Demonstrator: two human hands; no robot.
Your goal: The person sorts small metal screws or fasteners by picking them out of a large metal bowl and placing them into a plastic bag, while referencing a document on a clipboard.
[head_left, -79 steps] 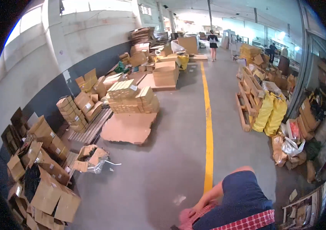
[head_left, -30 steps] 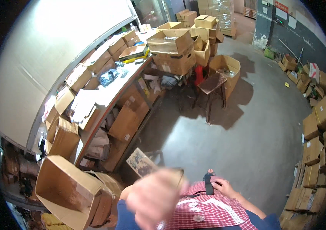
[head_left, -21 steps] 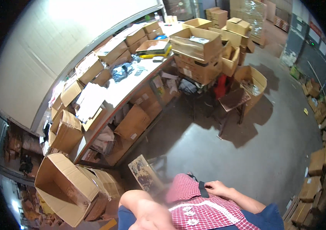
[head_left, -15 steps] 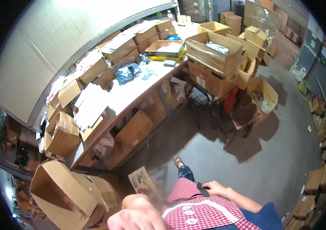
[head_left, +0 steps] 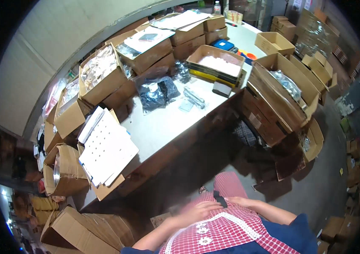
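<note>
My left hand (head_left: 202, 211) lies over the front of my red-and-white checked apron (head_left: 226, 230), slightly blurred, its fingers stretched toward a small black strap-like piece (head_left: 219, 199). On the other side of that piece, my right hand (head_left: 238, 201) rests at the apron, fingertips closed at its edge. What exactly the black piece is cannot be made out. Ahead, the white worktable (head_left: 158, 137) carries dark items in clear plastic bags (head_left: 156, 93), a shallow carton with white contents (head_left: 218, 63) and loose white sheets (head_left: 108, 146).
Open cartons (head_left: 99, 72) line the table's back. Large stacked boxes (head_left: 273, 101) stand at its right end, with a low dark stool (head_left: 290, 165) beneath. An empty-looking carton (head_left: 78, 230) sits at lower left. More boxes (head_left: 336, 228) line the right side.
My left hand has come from the lower middle to the apron, near the black piece. My right hand stays by it. The view has shifted, bringing the table nearer.
</note>
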